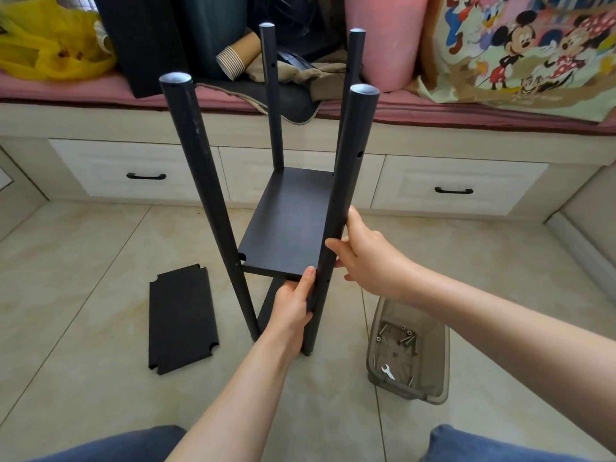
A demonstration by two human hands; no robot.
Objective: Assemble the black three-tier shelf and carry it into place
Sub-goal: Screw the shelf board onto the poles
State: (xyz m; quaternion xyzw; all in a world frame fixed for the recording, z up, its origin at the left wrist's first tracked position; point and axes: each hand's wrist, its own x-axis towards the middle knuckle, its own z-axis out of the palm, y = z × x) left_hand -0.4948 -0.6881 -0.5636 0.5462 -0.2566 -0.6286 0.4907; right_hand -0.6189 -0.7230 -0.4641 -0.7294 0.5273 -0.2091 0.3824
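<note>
- Shelf (206, 195) stands on the floor (100, 261), spare board (181, 320) loose beside it.
- L hand (293, 305) grips near pole (348, 181) low, R hand (366, 258) curls round it higher.
- Keep pole straight, match its hole w/ mid board (286, 225) corner — can't tell if it's fixed yet.

Yellow bag (50, 45), paper cup (235, 60), cartoon-print tote (533, 45) on pink bench cushion (83, 86); drawers (133, 161) below.

Shelf frame (286, 225) stands on floor (83, 261), centre, before the bench (300, 131). Loose board (181, 320) flat on floor, left of it. Bin (438, 378) right of it, bolts (405, 340) and wrench (387, 371) inside. Paper cup (235, 60) on bench, behind.
</note>
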